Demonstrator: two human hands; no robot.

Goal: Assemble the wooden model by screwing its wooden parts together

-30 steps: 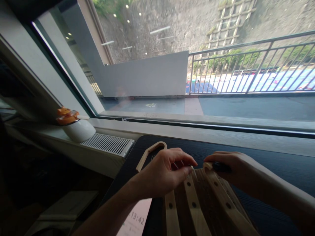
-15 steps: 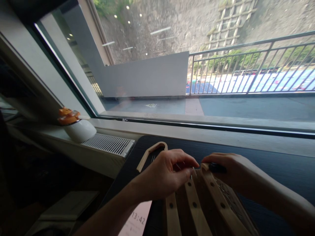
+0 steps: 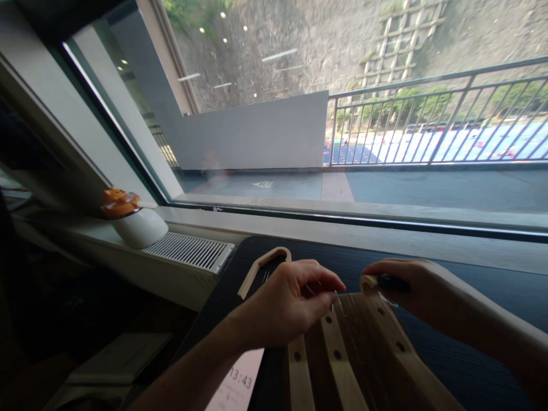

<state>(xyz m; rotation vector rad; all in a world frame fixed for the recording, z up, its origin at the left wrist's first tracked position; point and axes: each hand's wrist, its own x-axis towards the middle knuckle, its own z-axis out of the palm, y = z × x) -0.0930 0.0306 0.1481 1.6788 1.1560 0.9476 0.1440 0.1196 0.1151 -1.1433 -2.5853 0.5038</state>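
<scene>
Black tabletop (image 3: 346, 260) — wooden slats (image 3: 343, 374), screen (image 3: 233, 391) "13:43"

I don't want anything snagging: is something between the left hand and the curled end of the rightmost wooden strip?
Nothing visible stands between the left hand and the curled end of the rightmost wooden strip; only the brown surface shows there.

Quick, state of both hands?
Left hand: fingers curled; whether holding anything cannot be told.
Right hand: closed on a black, rounded handle beside a pale curved wooden strip.
</scene>
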